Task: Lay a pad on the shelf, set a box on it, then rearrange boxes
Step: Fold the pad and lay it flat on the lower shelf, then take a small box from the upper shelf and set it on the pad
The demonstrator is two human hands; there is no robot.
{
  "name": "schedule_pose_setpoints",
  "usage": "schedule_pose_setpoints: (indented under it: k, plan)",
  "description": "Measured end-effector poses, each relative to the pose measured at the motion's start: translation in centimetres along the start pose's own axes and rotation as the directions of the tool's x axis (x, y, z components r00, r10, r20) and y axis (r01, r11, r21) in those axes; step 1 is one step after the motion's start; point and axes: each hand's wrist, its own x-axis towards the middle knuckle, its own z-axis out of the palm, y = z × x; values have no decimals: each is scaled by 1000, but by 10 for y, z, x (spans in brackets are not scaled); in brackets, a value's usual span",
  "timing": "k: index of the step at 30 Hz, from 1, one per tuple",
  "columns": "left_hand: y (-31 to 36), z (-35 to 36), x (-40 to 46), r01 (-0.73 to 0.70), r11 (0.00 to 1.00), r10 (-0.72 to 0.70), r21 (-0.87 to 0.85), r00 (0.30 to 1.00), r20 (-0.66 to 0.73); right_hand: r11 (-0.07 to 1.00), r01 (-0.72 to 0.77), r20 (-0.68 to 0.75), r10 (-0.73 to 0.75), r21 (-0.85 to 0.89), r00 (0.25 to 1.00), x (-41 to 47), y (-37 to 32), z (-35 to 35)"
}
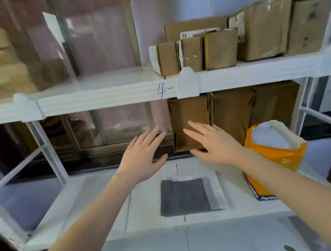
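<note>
A flat pad (187, 195), dark grey with a white border, lies on the middle white shelf (98, 201) near its front edge. Behind it a brown cardboard box (188, 113) stands at the back of the same shelf. My left hand (143, 152) is open with its fingers spread, just left of that box. My right hand (212, 141) is open too, in front of the box's lower face; whether it touches the box I cannot tell. Both hands hold nothing.
More brown boxes (255, 106) stand right of the first one. An orange and white package (272, 151) sits at the right of the middle shelf. The upper shelf (101, 96), marked "4-", carries several small cardboard boxes (220, 51). White uprights (49, 148) frame the bay.
</note>
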Motion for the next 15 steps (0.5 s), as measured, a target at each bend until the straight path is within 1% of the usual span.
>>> schedule_pose_setpoints:
  k: [5,11,15]
  plan:
    - [11,-60,4,-71,997,69,-3,983,-170,998,19,-125,-26,-56,992,-12,-3,-58]
    - [31,-108,39,-74,997,69,-12,969,-236,995,-41,-252,17,-91,968,-11,11,-106]
    - [41,-123,69,-103,995,96,-7,948,-304,992,-97,-372,60,-84,926,-1,31,-127]
